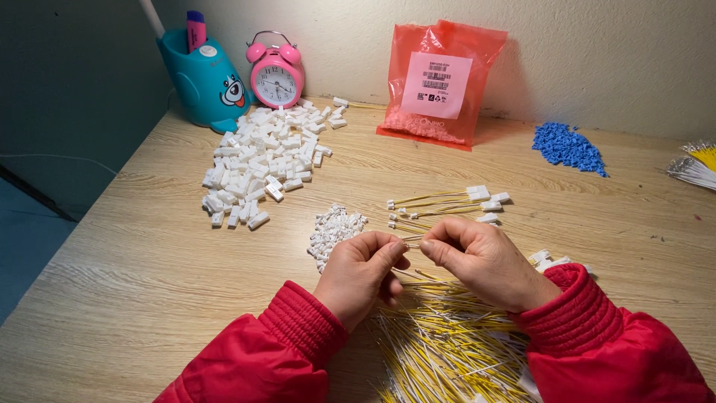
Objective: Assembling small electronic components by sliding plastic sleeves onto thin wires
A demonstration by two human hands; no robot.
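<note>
My left hand [363, 270] and my right hand [481, 261] meet at the fingertips over the wooden table [134, 283], pinching a thin yellow-and-white wire [412, 243] between them. Whether a small white connector sits in the left fingers is hidden. Under both wrists lies a heap of loose yellow and white wires [440, 343]. Just beyond my hands is a small pile of tiny white connectors [333, 227]. A few finished wires with white plugs [455, 204] lie in a row further out.
A large pile of white plastic housings [261, 157] spreads at the back left. Behind it stand a teal pen holder [205, 82] and a pink alarm clock [276, 73]. A red plastic bag [440, 82] leans on the wall. Blue pieces [568, 148] and more wires [693, 166] lie right.
</note>
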